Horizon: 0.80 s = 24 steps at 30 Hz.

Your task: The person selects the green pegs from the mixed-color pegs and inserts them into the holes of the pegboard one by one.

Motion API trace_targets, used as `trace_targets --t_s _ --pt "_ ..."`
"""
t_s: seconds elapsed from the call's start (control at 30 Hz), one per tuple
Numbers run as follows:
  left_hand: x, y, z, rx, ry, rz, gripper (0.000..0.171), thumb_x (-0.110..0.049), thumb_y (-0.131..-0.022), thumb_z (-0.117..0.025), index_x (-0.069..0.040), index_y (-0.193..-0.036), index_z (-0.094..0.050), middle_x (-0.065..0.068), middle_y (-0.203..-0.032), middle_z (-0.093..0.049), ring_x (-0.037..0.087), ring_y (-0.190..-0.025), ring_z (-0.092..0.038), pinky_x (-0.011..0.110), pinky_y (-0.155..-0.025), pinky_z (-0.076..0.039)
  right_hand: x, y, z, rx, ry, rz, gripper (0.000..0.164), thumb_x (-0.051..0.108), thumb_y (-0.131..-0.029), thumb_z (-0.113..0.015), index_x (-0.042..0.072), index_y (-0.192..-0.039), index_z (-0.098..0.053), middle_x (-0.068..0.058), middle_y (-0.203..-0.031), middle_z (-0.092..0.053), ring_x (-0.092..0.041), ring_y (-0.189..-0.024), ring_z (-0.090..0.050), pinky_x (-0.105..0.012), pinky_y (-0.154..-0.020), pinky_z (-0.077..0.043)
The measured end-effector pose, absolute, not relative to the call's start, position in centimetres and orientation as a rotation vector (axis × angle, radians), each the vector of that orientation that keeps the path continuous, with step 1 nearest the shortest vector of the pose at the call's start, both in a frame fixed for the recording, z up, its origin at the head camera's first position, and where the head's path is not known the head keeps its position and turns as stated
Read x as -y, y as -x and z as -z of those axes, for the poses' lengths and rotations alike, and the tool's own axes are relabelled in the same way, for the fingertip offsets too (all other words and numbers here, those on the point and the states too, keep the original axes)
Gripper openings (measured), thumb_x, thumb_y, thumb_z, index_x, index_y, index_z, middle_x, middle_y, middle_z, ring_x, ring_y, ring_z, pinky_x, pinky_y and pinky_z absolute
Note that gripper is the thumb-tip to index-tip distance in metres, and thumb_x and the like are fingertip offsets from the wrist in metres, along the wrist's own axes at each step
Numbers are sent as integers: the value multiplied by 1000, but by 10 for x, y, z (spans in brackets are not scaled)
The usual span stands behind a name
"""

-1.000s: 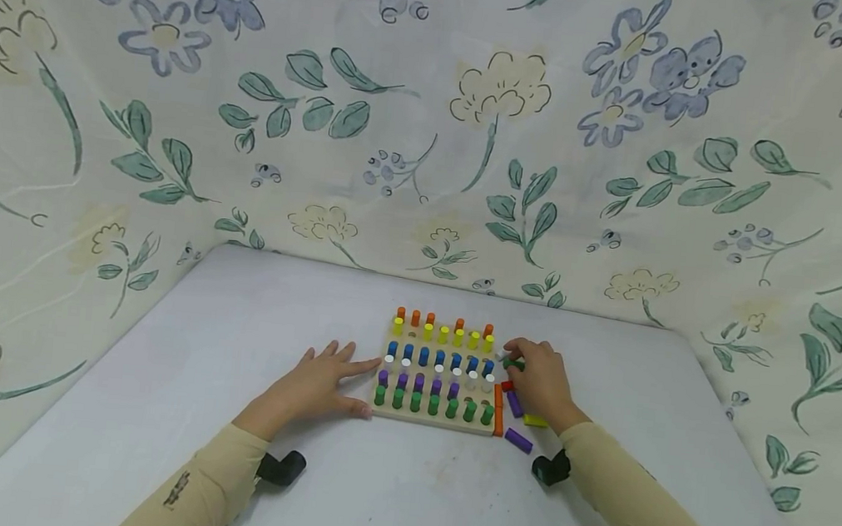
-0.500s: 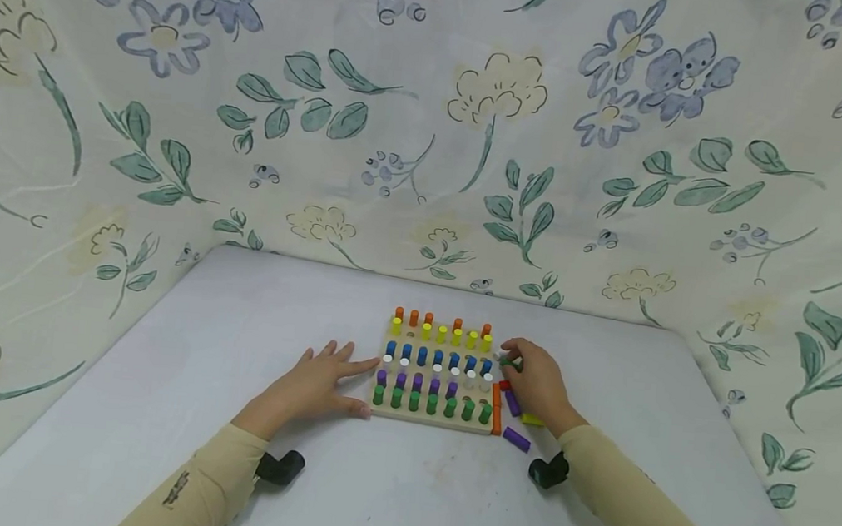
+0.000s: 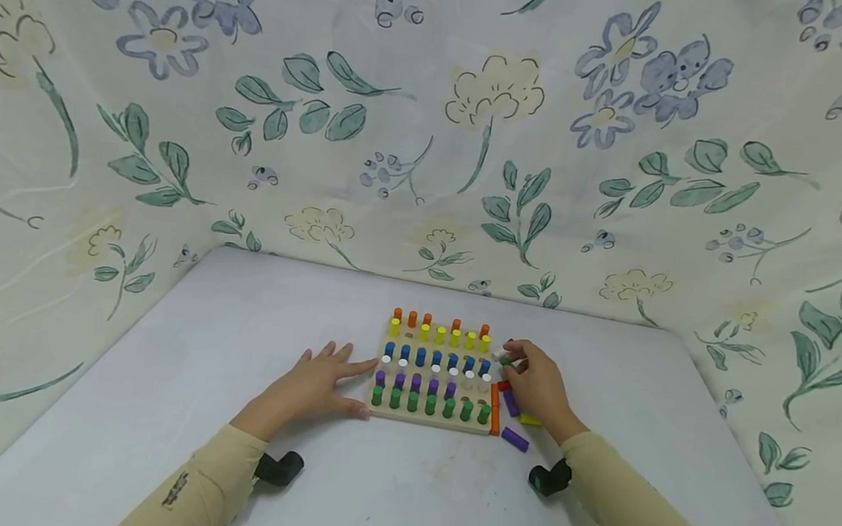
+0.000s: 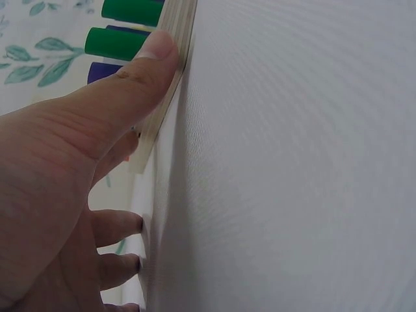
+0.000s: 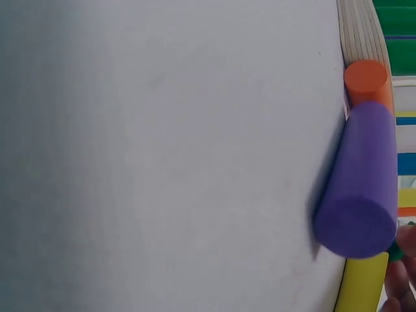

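Note:
A wooden pegboard point(image 3: 430, 420) lies on the table with upright rows of orange, yellow, blue, white, purple and green pegs. My left hand point(image 3: 316, 383) rests spread at its left side, thumb and forefinger touching the board's edge. In the left wrist view the thumb point(image 4: 146, 62) presses against the wooden edge beside a green peg point(image 4: 116, 43). Just past the board's right edge, my right hand point(image 3: 540, 386) pinches a green peg point(image 3: 505, 361), mostly hidden by the fingers. Something white point(image 3: 498, 356) shows at those fingertips; its kind is unclear.
Loose pegs lie right of the board: orange pegs point(image 3: 495, 410) along its edge, purple pegs point(image 3: 515, 439), a yellow peg point(image 3: 531, 420) and a red peg point(image 3: 504, 385), partly under my right hand. White cloth covers the table point(image 3: 401, 495); a flowered curtain point(image 3: 432, 130) hangs behind.
The green peg has turned in my right fingers, so less of it shows. A bit of red now appears behind those fingers. My left hand stays put.

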State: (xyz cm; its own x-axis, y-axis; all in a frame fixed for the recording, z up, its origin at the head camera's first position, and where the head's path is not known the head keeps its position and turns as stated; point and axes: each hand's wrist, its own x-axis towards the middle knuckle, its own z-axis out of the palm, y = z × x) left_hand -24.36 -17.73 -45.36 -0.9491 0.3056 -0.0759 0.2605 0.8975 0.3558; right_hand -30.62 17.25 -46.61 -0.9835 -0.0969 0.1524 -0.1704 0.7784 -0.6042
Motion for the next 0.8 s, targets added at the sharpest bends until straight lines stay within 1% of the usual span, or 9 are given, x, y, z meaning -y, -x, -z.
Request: trace_targets --t_s 0.23,0.47,0.8 --pt "177 243 452 -2930 -441 -539 82 -67 -67 -66 -34 -139 -43 20 -149 -26 46 -137 -13 63 -108 -6 -179 302 467 2815 -213 -1060 27 17 -89 -63 16 -115 -57 1 -104 -60 -15 -88 -55 -29 -75 -51" --pt "177 242 452 -2932 -451 -531 82 -66 -68 -66 -34 -139 -43 20 -149 -26 46 -137 -13 63 -108 -6 -185 299 470 2785 -191 -1046 21 19 -88 -63 16 -109 -61 1 -101 -61 -16 -86 -56 -29 -72 -52" --pt "177 242 452 -2939 -461 -540 82 -66 -68 -66 -34 -139 -43 21 -149 -26 47 -136 -14 64 -108 -7 -192 296 468 2771 -174 -1030 21 20 -88 -63 16 -109 -61 0 -97 -61 -16 -85 -56 -29 -72 -52"
